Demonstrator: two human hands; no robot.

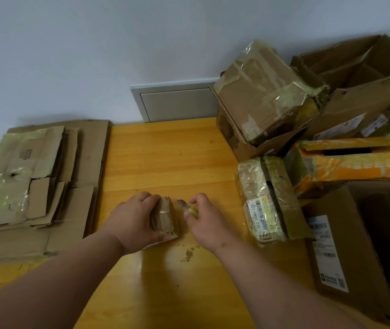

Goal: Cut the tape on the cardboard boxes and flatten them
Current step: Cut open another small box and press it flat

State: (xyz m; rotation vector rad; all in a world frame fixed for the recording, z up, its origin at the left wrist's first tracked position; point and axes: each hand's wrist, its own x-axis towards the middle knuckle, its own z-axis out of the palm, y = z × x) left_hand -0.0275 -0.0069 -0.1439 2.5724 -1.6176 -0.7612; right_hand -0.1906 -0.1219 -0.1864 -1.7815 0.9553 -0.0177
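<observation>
Sitting near the middle of the yellow wooden bench [165,148], a small cardboard box [164,216] wrapped in clear tape is held down by the left hand [133,220], whose fingers curl over its far edge and left side in a firm grip. Just to the right of the box, the right hand [207,219] pinches a small knife [188,207] with a yellow handle; its short grey blade points left toward the box's top right corner, close to it, though contact cannot be judged. Bits of torn brown scrap [188,254] lie on the bench just in front of the hands.

To the right, close by the knife hand, stands a taped box with a barcode label [264,198]. Behind it an orange-taped box [345,166] lies on its side, and farther back a heavily taped box [264,91] sits tilted inside an open carton [239,138]. A big open carton [364,74] fills the far right corner, and another large carton with white labels [345,255] lies at the near right edge.

On the left side of the bench lies a stack of flattened cardboard [39,181], some sheets carrying strips of greenish tape. A grey panel [177,103] is set into the pale wall behind the bench.
</observation>
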